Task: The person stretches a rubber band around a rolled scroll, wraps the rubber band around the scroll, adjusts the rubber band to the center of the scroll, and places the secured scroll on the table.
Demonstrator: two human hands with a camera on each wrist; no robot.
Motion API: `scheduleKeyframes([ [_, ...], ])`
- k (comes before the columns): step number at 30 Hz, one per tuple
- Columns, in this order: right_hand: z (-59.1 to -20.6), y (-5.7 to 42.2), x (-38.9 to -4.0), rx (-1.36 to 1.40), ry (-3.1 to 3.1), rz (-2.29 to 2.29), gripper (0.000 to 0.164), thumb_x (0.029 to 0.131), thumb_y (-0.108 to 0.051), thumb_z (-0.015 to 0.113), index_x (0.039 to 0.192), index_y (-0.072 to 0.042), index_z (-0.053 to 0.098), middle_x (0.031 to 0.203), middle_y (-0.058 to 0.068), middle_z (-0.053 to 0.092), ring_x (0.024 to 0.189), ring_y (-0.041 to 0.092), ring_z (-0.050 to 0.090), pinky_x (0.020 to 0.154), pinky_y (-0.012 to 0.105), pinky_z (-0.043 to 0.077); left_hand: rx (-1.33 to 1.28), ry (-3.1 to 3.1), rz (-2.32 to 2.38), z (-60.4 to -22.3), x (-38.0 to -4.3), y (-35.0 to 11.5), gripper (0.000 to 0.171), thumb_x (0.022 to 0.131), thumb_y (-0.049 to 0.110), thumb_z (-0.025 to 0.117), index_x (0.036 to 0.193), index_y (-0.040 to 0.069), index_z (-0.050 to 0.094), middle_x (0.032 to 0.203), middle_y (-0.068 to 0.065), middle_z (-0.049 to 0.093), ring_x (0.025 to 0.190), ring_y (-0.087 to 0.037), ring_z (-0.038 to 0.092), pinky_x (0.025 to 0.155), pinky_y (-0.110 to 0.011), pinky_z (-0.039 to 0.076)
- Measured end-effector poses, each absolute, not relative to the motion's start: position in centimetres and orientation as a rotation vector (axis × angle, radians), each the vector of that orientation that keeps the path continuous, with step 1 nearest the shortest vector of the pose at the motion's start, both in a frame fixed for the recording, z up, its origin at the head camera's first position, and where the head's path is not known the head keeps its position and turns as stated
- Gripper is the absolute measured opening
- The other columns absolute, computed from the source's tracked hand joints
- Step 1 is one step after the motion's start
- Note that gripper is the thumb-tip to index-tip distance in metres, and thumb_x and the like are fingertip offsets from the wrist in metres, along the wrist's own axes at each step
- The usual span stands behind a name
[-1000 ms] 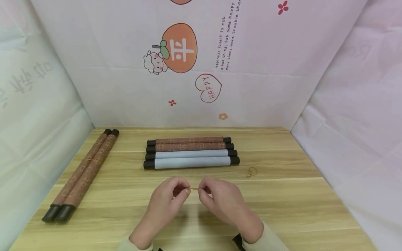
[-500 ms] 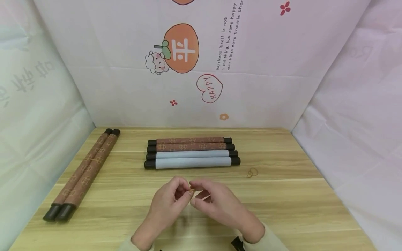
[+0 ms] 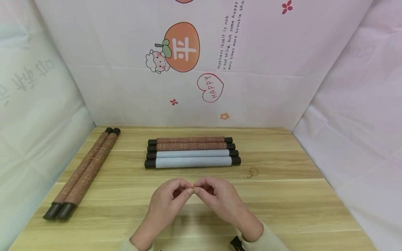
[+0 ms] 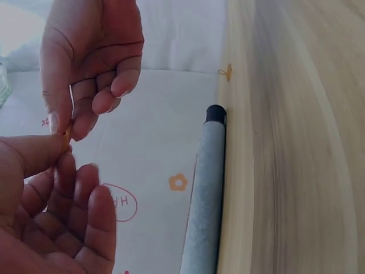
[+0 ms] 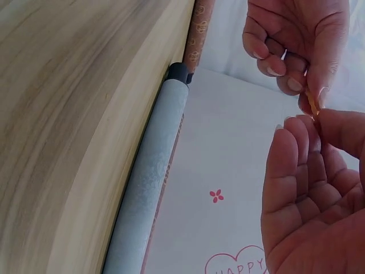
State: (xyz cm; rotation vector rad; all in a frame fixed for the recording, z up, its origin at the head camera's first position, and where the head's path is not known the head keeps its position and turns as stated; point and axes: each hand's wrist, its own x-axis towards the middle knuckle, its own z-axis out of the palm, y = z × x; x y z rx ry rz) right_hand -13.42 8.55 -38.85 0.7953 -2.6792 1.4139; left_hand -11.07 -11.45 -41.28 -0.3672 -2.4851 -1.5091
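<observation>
Above the front middle of the table, my left hand (image 3: 165, 199) and right hand (image 3: 221, 200) meet at the fingertips. Between them is a small tan rubber band (image 5: 312, 103), bunched or twisted. Thumb and forefinger of each hand pinch it; the other fingers curl loosely, as both wrist views show. Most of the band is hidden by the fingertips. Just beyond the hands lie two pale blue scrolls (image 3: 193, 161) with black end caps, side by side with two brown patterned scrolls (image 3: 191, 146) behind them.
Loose rubber bands (image 3: 253, 172) lie on the wooden table (image 3: 282, 202), right of the scrolls. Along the left side, two more brown scrolls (image 3: 84, 178) lie together with a band around their middle. White printed cloth (image 3: 260, 94) encloses the back and sides.
A second ago the hands were slightly apart with the band stretched between them. The right fingers then opened around the band, and now pinch it again with the hands' fingertips together.
</observation>
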Motion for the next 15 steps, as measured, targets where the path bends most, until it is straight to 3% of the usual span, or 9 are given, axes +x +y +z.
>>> scheduleKeyframes([
  [4,-38.98,8.48,-13.54,0.758,-2.66,1.419,0.004,0.102,-0.024,0.068,0.104,-0.021,0.069,0.082,-0.013,0.064,0.067,0.003,0.055,0.058,0.023,0.05,-0.379,-2.504,-1.754,-41.1,-11.04,-11.71,0.007,0.098,0.027,0.073,0.101,0.021,0.072,0.096,0.007,0.071,0.083,-0.008,0.067,0.077,-0.026,0.058],
  [8,-39.19,8.38,-13.61,0.752,-2.63,1.44,0.005,0.101,-0.022,0.069,0.103,-0.019,0.065,0.083,-0.009,0.064,0.069,0.004,0.056,0.058,0.023,0.05,-0.366,-2.491,-1.944,-40.96,-10.98,-11.82,0.015,0.1,0.029,0.071,0.108,0.016,0.07,0.105,-0.004,0.073,0.085,-0.014,0.071,0.074,-0.027,0.058],
  [15,-39.36,8.15,-13.48,0.715,-2.635,1.476,0.01,0.097,-0.02,0.074,0.099,-0.022,0.065,0.086,-0.012,0.066,0.072,0.004,0.06,0.063,0.024,0.054,-0.313,-2.374,-1.961,-41.12,-11.0,-11.46,0.01,0.098,0.02,0.072,0.103,0.013,0.067,0.104,-0.002,0.072,0.089,-0.013,0.071,0.078,-0.027,0.059],
])
